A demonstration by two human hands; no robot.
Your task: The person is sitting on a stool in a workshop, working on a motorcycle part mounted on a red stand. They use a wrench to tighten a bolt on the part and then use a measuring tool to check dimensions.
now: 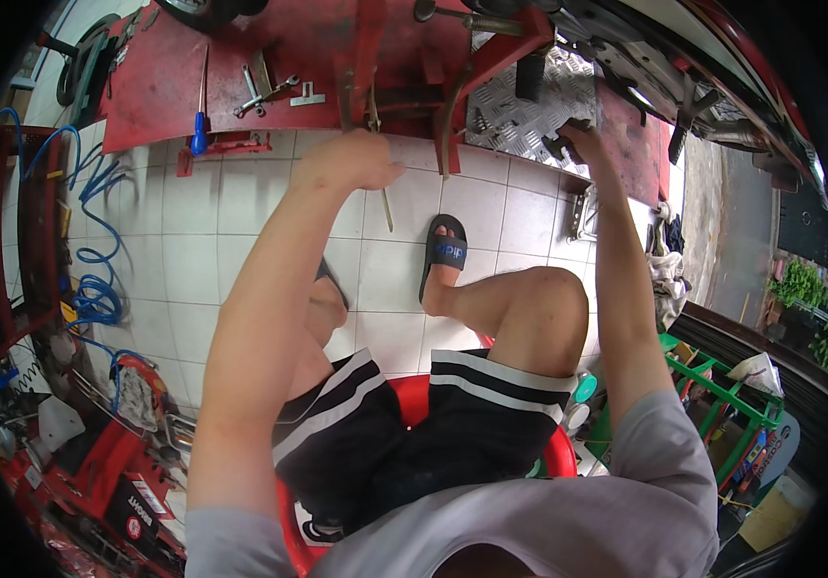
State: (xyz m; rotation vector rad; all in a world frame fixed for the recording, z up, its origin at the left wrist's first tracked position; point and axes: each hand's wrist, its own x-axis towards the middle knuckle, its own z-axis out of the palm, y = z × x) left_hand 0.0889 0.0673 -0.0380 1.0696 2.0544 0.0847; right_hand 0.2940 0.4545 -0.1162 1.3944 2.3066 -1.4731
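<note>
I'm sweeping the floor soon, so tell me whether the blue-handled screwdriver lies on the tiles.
No, the blue-handled screwdriver lies on the red platform, its handle at the front edge.

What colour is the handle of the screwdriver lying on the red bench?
The screwdriver handle is blue, best seen in the head view.

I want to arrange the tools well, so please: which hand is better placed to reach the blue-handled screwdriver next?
Probably the left hand: it is nearer to the blue-handled screwdriver, though it seems to hold a thin rod. The right hand is farther off, right of the red frame.
</note>
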